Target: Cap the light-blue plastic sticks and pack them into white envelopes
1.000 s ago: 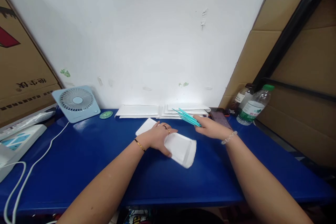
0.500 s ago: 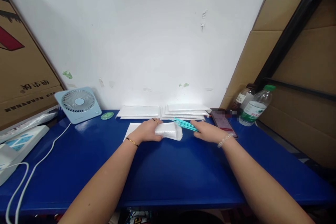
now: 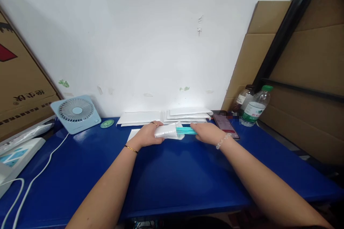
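My left hand (image 3: 148, 135) is closed around a white padded bubble mailer (image 3: 167, 131), squeezing it so that its right end gapes. From the other side, my right hand (image 3: 204, 133) grips a bundle of thin turquoise sticks (image 3: 186, 130). Their left ends lie within the mailer's mouth; how deep they reach is hidden. A flat white sheet or envelope (image 3: 132, 134) lies on the blue table partly behind my left hand. Stacks of white mailers (image 3: 141, 116) rest along the wall just beyond both hands.
A light blue fan (image 3: 76, 112) and a green round disc (image 3: 107, 123) are at the left, with a power strip (image 3: 18, 157) and white cable. To the right lie a phone (image 3: 225, 125), a green-capped bottle (image 3: 254, 109) and a dark-capped bottle (image 3: 242, 101). Cardboard leans at both sides.
The turquoise sticks have moved left from beside the mailer's mouth into it, and they are now nearly level. My left hand still holds the mailer. The whole view has shifted slightly.
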Demonstrator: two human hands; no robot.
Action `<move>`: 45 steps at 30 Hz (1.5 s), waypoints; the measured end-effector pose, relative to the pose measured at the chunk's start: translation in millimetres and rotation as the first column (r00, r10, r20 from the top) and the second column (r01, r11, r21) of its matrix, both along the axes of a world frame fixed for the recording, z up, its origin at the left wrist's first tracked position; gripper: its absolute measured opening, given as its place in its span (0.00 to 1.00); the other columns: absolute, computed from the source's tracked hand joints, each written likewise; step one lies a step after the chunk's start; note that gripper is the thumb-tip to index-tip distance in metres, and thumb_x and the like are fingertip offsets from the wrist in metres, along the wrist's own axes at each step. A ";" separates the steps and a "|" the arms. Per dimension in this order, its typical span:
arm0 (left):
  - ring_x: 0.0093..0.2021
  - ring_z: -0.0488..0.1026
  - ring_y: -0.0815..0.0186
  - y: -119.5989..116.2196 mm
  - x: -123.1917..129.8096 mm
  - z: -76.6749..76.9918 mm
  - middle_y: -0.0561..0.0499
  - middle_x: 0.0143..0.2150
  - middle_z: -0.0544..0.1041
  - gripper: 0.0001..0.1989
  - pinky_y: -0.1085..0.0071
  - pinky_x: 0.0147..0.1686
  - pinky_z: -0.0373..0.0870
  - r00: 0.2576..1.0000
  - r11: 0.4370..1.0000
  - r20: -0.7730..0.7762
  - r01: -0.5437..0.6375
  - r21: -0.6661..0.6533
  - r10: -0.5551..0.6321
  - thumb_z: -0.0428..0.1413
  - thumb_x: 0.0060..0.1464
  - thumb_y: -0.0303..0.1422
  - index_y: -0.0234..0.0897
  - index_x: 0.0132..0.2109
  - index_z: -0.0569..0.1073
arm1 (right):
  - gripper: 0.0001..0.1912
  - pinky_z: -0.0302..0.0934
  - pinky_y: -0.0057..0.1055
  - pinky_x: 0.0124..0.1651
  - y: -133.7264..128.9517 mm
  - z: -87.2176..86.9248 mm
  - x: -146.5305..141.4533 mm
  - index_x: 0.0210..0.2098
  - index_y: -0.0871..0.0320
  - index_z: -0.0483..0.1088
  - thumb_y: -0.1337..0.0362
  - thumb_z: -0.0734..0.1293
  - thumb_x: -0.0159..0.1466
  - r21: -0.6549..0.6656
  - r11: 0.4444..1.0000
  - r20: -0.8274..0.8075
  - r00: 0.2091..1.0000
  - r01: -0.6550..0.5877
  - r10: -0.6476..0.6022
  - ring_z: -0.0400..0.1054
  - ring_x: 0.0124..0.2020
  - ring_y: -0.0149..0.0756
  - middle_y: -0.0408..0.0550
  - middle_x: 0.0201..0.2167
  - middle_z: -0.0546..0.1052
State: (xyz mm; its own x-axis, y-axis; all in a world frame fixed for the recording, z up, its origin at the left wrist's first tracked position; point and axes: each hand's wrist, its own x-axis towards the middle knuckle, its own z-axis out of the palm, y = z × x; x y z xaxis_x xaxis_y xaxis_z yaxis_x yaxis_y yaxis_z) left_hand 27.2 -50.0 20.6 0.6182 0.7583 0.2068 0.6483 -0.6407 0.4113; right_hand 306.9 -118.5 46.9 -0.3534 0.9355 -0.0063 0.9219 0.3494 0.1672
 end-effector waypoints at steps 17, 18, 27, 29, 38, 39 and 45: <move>0.45 0.72 0.55 -5.9 6.9 9.4 0.46 0.49 0.71 0.36 0.66 0.43 0.69 0.996 0.998 0.079 -0.031 -0.057 0.036 0.59 0.35 0.31 0.39 0.57 0.64 | 0.11 0.58 0.31 0.33 11.8 69.1 -46.2 0.42 0.61 0.68 0.71 0.56 0.65 0.075 0.985 0.271 0.954 -0.153 0.128 0.73 0.34 0.42 0.57 0.34 0.77; 0.45 0.72 0.56 -6.9 7.9 10.3 0.46 0.49 0.71 0.36 0.66 0.43 0.69 0.994 0.997 0.107 -0.018 -0.073 0.026 0.59 0.35 0.31 0.39 0.57 0.63 | 0.11 0.58 0.31 0.33 11.8 71.5 -44.9 0.42 0.61 0.68 0.71 0.56 0.65 0.080 0.983 0.275 0.952 -0.163 0.135 0.73 0.34 0.42 0.57 0.34 0.77; 0.42 0.72 0.58 -17.9 15.6 16.0 0.47 0.47 0.73 0.34 0.68 0.40 0.69 0.973 0.989 0.229 0.063 -0.134 -0.031 0.58 0.38 0.31 0.38 0.56 0.64 | 0.10 0.57 0.31 0.30 8.6 85.4 -66.4 0.41 0.63 0.69 0.73 0.58 0.64 0.081 0.968 0.344 0.918 -0.237 0.196 0.73 0.33 0.44 0.57 0.30 0.76; 0.43 0.72 0.58 -16.6 15.1 15.0 0.47 0.47 0.73 0.34 0.68 0.40 0.69 0.971 0.988 0.237 0.062 -0.141 -0.027 0.59 0.38 0.31 0.37 0.57 0.63 | 0.10 0.56 0.31 0.30 10.0 88.7 -66.6 0.39 0.63 0.70 0.73 0.58 0.63 0.069 0.971 0.352 0.917 -0.228 0.191 0.73 0.33 0.44 0.57 0.30 0.76; 0.43 0.72 0.58 -10.4 11.3 10.1 0.47 0.48 0.72 0.33 0.68 0.40 0.69 0.969 0.992 0.247 0.054 -0.113 -0.024 0.58 0.37 0.32 0.38 0.55 0.65 | 0.11 0.56 0.32 0.32 13.8 94.2 -53.0 0.35 0.61 0.72 0.73 0.58 0.62 0.031 0.989 0.365 0.923 -0.141 0.120 0.72 0.34 0.43 0.57 0.31 0.77; 0.43 0.72 0.57 -9.6 10.3 9.6 0.47 0.48 0.72 0.33 0.68 0.40 0.69 0.971 0.993 0.240 0.039 -0.114 -0.010 0.59 0.37 0.32 0.38 0.55 0.65 | 0.11 0.56 0.33 0.32 13.4 95.1 -48.3 0.35 0.61 0.72 0.73 0.59 0.62 0.030 0.992 0.357 0.928 -0.125 0.107 0.72 0.34 0.43 0.57 0.31 0.77; 0.42 0.73 0.57 -6.8 6.3 7.8 0.48 0.47 0.72 0.33 0.68 0.38 0.70 0.981 0.992 0.194 0.004 -0.126 0.021 0.58 0.36 0.31 0.40 0.54 0.66 | 0.11 0.55 0.33 0.31 5.9 113.8 -6.2 0.35 0.57 0.71 0.75 0.60 0.59 0.064 0.998 0.351 0.935 0.023 -0.044 0.70 0.31 0.43 0.54 0.29 0.76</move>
State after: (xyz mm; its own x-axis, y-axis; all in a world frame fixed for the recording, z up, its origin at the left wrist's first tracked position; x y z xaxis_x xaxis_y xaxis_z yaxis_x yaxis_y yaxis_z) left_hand 33.5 -56.8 28.4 0.5691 0.7907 0.2257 0.5530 -0.5712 0.6066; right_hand 300.6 -112.6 160.7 -0.3069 0.9492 -0.0700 0.8113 0.2993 0.5022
